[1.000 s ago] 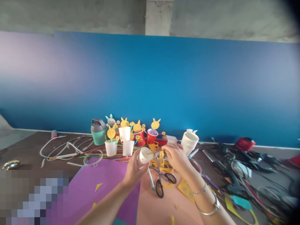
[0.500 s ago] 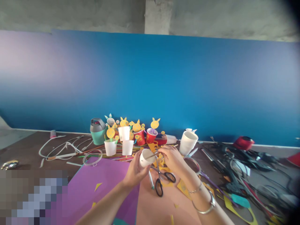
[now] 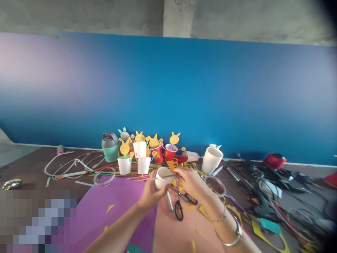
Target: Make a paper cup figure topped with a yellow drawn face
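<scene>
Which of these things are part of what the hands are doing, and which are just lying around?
In hand, or likely belonging:
white cup, in the left hand
thin stick, in the right hand
probably scissors, cups with paper figures

Seemingly just lying about:
white cable
teal-and-grey container
shiny silver object

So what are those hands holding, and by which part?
The left hand holds a white cup around its outer side. The right hand pinches a thin stick near one end; the rest extends over the cup's mouth.
</scene>
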`<state>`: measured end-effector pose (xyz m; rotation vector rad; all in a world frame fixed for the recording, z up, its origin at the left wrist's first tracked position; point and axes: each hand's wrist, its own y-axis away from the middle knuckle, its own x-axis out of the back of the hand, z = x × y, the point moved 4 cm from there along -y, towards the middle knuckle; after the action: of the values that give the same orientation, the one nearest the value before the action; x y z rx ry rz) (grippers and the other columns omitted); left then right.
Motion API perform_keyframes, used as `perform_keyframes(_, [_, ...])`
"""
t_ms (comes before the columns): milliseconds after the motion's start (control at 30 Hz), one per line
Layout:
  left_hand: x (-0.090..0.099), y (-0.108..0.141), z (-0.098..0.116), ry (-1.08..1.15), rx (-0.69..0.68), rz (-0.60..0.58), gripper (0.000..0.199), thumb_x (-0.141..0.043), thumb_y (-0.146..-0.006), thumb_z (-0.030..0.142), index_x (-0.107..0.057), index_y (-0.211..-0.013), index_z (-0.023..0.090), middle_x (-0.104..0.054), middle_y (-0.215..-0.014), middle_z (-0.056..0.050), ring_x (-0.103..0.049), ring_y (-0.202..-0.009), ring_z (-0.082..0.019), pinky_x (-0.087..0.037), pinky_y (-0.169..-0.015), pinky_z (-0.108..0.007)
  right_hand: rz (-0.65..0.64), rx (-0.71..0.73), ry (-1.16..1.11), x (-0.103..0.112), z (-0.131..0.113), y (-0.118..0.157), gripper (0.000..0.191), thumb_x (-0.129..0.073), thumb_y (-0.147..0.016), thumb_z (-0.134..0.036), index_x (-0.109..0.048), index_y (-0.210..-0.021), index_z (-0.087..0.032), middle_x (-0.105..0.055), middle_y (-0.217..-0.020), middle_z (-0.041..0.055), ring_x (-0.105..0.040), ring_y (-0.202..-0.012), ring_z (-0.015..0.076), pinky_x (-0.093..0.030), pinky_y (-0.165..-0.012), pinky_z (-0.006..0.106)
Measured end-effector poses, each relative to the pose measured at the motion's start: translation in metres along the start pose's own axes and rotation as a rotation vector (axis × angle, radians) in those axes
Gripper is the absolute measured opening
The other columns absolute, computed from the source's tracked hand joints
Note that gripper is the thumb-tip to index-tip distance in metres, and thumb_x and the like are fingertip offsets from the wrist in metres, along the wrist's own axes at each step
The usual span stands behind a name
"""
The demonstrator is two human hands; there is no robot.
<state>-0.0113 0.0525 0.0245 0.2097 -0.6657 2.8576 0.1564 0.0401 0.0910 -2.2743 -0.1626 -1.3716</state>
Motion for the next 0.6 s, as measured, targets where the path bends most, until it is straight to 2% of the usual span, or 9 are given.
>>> perform_keyframes(67, [0.002, -0.002, 0.001, 0.015, -0.011, 0.035, 0.046, -0.068, -0.079, 0.031, -0.051, -0.12, 0.019, -0.066, -0.11, -0.011, -0.063, -0.1, -0.025, -0.05, -0.087, -0.037, 0.036, -0.047, 0.05, 0.004, 0.002, 0.0, 0.024, -0.049, -0.086, -0.01, -0.062, -0.103, -0.022, -0.069, -0.099, 0.0047, -0.064, -0.092, 0.0189, -0.042, -0.075, 0.025])
perform_keyframes(200, [0.002, -0.002, 0.001, 0.071, -0.006, 0.067, 0.043, -0.066, -0.08, 0.031, -0.052, -0.118, 0.018, -0.067, -0.109, -0.011, -0.064, -0.099, -0.024, -0.05, -0.087, -0.037, 0.055, -0.087, 0.093, 0.009, 0.006, 0.0, 0.012, -0.052, -0.089, -0.019, -0.063, -0.086, -0.021, -0.069, -0.092, 0.0046, -0.063, -0.089, 0.02, -0.041, -0.074, 0.027])
perform_keyframes(433, [-0.001, 0.001, 0.0, 0.067, 0.044, -0.011, 0.044, -0.067, -0.08, 0.036, -0.053, -0.117, 0.019, -0.067, -0.108, -0.01, -0.064, -0.098, -0.024, -0.051, -0.086, -0.035, -0.032, -0.027, -0.353, -0.002, -0.003, 0.001, 0.008, -0.047, -0.092, -0.021, -0.052, -0.099, -0.022, -0.068, -0.084, -0.0005, -0.064, -0.077, 0.0146, -0.044, -0.067, 0.023])
perform_keyframes(600, [0.0, -0.001, 0.0, 0.112, 0.03, 0.023, 0.045, -0.068, -0.079, 0.035, -0.052, -0.118, 0.019, -0.066, -0.108, -0.01, -0.064, -0.098, -0.024, -0.051, -0.086, -0.035, 0.026, -0.075, -0.233, 0.001, 0.01, 0.002, 0.009, -0.054, -0.088, -0.024, -0.052, -0.096, -0.022, -0.068, -0.087, 0.0021, -0.065, -0.078, 0.017, -0.045, -0.068, 0.026])
